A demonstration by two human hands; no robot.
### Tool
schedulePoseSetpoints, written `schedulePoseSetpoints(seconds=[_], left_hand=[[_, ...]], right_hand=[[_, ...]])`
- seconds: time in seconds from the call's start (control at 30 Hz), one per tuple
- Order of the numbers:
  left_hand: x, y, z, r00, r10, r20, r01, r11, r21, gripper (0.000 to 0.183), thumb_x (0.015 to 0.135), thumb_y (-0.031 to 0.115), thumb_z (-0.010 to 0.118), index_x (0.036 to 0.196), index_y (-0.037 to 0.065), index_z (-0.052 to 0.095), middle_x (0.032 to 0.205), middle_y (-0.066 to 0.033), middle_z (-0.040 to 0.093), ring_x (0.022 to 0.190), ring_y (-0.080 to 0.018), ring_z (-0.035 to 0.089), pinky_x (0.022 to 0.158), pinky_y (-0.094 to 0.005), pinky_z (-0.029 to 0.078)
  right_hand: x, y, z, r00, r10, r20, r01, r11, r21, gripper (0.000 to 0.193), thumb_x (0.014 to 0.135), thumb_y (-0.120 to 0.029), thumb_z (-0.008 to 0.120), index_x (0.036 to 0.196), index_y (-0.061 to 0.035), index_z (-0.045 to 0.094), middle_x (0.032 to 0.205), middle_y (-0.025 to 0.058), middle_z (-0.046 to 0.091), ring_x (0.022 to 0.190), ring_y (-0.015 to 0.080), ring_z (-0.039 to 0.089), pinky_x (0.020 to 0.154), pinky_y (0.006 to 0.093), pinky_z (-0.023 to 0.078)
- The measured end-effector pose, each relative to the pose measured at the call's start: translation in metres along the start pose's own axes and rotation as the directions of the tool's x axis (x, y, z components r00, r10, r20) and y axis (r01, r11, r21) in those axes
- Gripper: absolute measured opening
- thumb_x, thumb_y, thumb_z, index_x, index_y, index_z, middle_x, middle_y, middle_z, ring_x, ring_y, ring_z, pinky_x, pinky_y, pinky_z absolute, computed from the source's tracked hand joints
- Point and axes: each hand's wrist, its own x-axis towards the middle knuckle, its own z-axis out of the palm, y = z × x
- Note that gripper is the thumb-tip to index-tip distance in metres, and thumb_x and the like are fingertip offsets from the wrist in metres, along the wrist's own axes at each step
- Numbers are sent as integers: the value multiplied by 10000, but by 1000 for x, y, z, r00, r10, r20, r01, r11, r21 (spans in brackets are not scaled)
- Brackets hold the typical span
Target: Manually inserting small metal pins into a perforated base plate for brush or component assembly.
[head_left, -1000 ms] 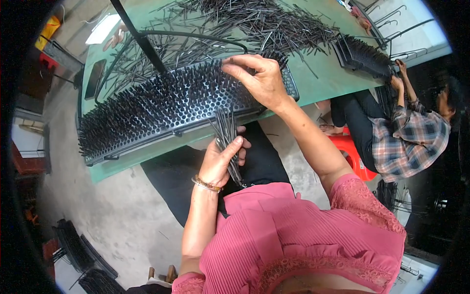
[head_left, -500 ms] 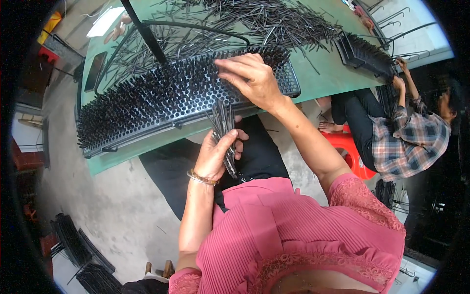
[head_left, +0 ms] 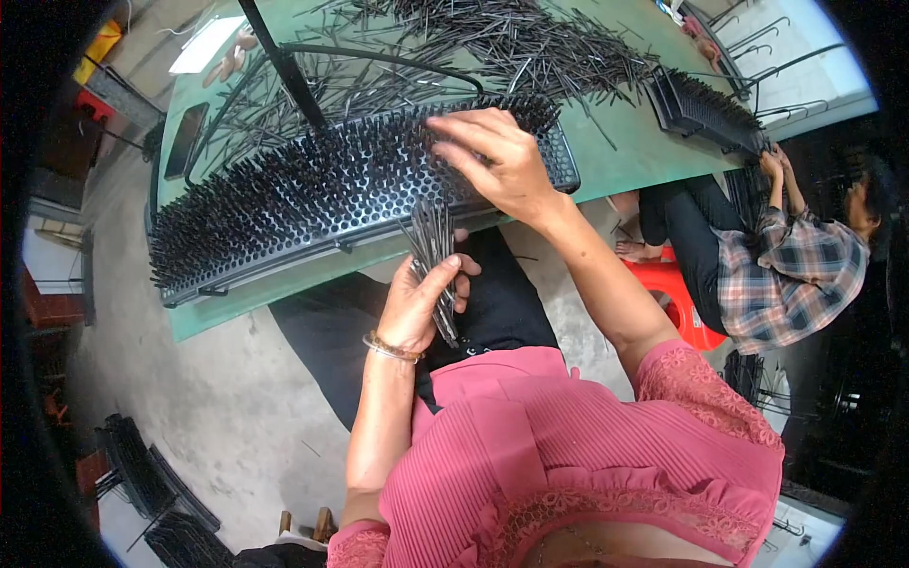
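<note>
My left hand (head_left: 417, 295) is closed around a bundle of thin dark sticks (head_left: 434, 235), whose upper ends fan out at the near edge of a long perforated rack (head_left: 331, 225). Many short dark sticks (head_left: 275, 194) stand upright in the rack's holes, while rows along its near edge and right end show bare holes. Over the right part of the rack, my right hand (head_left: 502, 161) is bent with thumb and fingers drawn toward each other among the upright sticks. Its fingertips are blurred, and anything held between them is too small to make out.
A large heap of loose dark sticks (head_left: 530, 47) covers the back of the green table (head_left: 625, 142). A black metal post (head_left: 284, 71) rises behind the rack. At right, a person in a plaid shirt (head_left: 795, 270) works at another rack (head_left: 705, 109), near a red stool (head_left: 677, 298).
My right hand has shifted slightly right and down over the rack. My left hand keeps its hold on the bundle. The other person's hands have drawn closer together.
</note>
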Motion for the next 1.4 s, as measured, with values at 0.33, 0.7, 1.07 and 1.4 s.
schedulePoseSetpoints(seconds=[0.33,0.7,1.07,1.4], left_hand=[[-1,4,12,998,60,-12,-59,996,68,249,893,155,581,1106,36,532,881,-75,629,655,-93,559,499,-216,458],[9,-6,10,1000,-2,2,2,999,44,349,899,175,585,1195,8,507,907,-89,631,653,-78,538,498,-195,441],[23,-9,8,995,5,-95,-8,999,-32,256,903,243,587,1031,21,589,871,-70,634,601,-66,506,459,-193,406],[26,-12,9,995,33,-99,-45,991,-125,312,906,279,585,1098,34,563,882,-89,633,576,-53,443,437,-170,337]], right_hand=[[-20,-31,-25,562,487,669,-827,367,427,240,843,-176,668,939,43,650,821,52,645,739,105,608,642,242,490],[-14,-3,-34,759,620,200,-631,621,465,251,841,-186,663,942,44,656,791,35,657,707,57,557,632,223,459],[-9,5,-31,675,634,378,-727,481,491,225,854,-198,652,934,11,660,817,19,653,721,74,576,660,223,462],[-6,5,-26,696,668,263,-681,498,538,208,861,-183,646,957,2,655,851,23,660,742,64,581,656,211,463]])
